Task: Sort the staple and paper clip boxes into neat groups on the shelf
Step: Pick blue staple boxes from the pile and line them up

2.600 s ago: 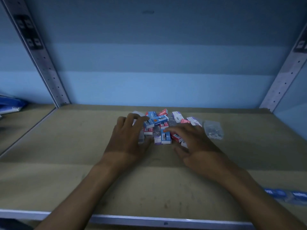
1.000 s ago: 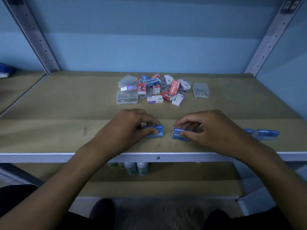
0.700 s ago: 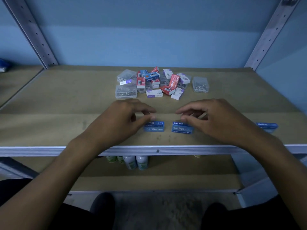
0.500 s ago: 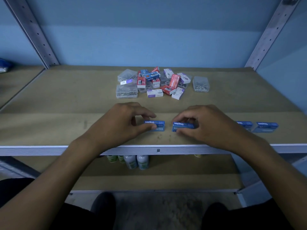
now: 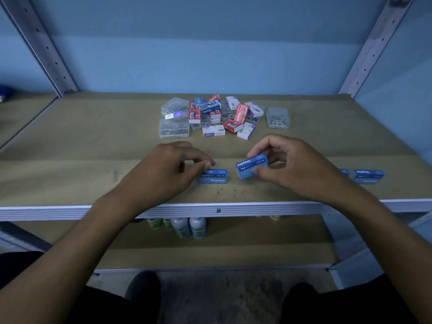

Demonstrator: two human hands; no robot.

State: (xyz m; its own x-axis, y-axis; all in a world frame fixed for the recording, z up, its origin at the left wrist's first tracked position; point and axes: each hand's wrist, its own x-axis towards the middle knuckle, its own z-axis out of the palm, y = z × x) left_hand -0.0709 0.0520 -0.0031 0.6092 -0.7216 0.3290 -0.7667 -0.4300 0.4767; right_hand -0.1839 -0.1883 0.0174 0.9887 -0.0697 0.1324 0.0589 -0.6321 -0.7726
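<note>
My right hand (image 5: 288, 168) pinches a blue staple box (image 5: 251, 166) and holds it tilted just above the shelf board (image 5: 93, 164). To its left a second blue staple box (image 5: 213, 176) lies flat on the board, with the fingertips of my left hand (image 5: 167, 175) on its left end. A mixed pile of red, blue and white staple boxes (image 5: 222, 115) sits further back at the centre. Clear paper clip boxes (image 5: 174, 128) lie at the pile's left, and another clear box (image 5: 277, 118) stands at its right.
Two more blue staple boxes (image 5: 368, 176) lie near the front edge at the right. Slanted metal uprights (image 5: 42, 47) stand at both back corners. Small bottles (image 5: 187, 228) stand on the lower shelf under the metal front rail (image 5: 218, 210).
My right hand has lifted its blue box off the board and tilted it. The left hand stays on the other blue box, which lies flat.
</note>
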